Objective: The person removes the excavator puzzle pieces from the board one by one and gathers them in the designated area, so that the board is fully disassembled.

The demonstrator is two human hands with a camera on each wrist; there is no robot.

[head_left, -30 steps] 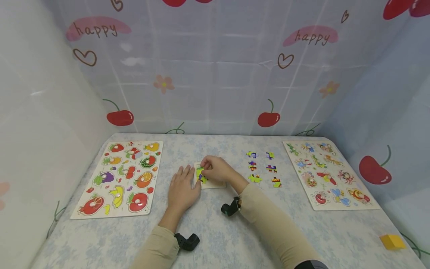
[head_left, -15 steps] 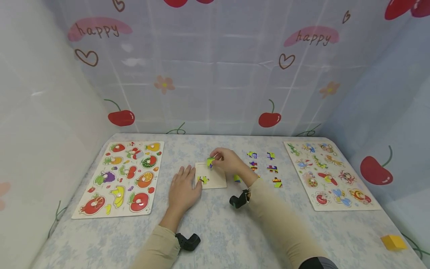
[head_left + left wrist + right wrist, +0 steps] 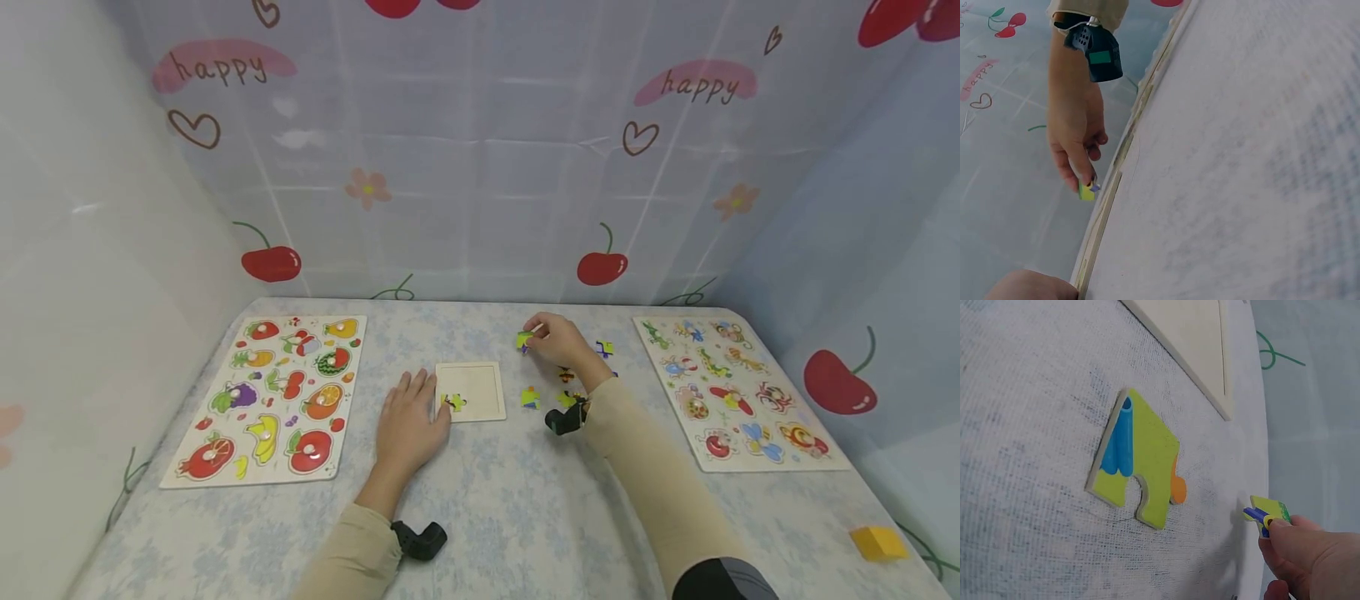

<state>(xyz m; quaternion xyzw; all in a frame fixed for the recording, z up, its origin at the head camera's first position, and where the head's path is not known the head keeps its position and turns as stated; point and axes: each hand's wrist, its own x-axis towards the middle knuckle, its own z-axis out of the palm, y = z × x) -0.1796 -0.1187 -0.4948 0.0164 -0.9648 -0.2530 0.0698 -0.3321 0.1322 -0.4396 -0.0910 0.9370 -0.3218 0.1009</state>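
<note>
My right hand (image 3: 558, 342) pinches a green jigsaw piece (image 3: 523, 341) with a blue-purple figure between thumb and fingers. The right wrist view shows this held piece (image 3: 1266, 515) raised off the table. My left hand (image 3: 411, 421) lies flat on the table, its thumb at the left edge of a pale wooden puzzle tray (image 3: 480, 379). One green jigsaw piece with dark marks (image 3: 456, 402) sits in the tray's lower left corner. Right of the tray lies a green piece with blue and orange parts (image 3: 1150, 453). My right hand and sleeve partly hide several other pieces.
A fruit knob-puzzle board (image 3: 279, 392) lies on the left. On the right is an insect-and-animal board (image 3: 731, 387). A yellow block (image 3: 877, 542) stands near the right table edge. One loose piece (image 3: 604, 348) shows beyond my right wrist.
My right hand has lifted the green jigsaw piece out of the tray and carried it right and away from me. The left hand stays put. The piece right of the tray is now uncovered.
</note>
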